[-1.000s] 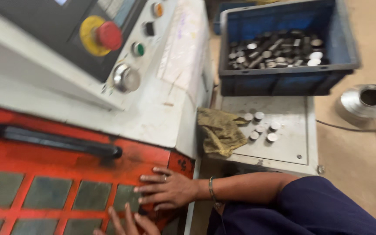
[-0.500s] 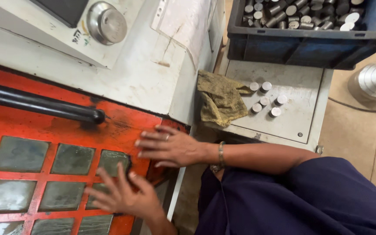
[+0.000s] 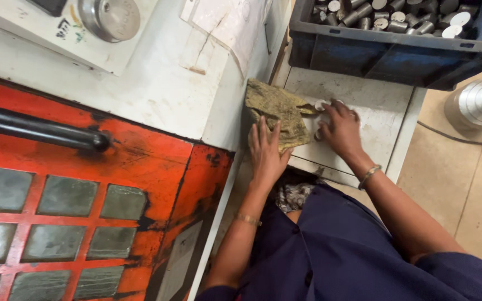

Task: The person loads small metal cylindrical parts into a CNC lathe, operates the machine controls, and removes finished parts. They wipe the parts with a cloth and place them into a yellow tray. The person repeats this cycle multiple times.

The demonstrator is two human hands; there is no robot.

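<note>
My left hand (image 3: 266, 150) lies flat on the rag (image 3: 277, 111); my right hand (image 3: 338, 128) covers small metal pieces (image 3: 320, 105), perhaps gripping some

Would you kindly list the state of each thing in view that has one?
Left hand: flat on the crumpled olive cloth.
Right hand: over small metal cylinders on the white metal table.
Dark blue plastic crate: holds many metal cylinders.
Orange machine door: closed.
</note>
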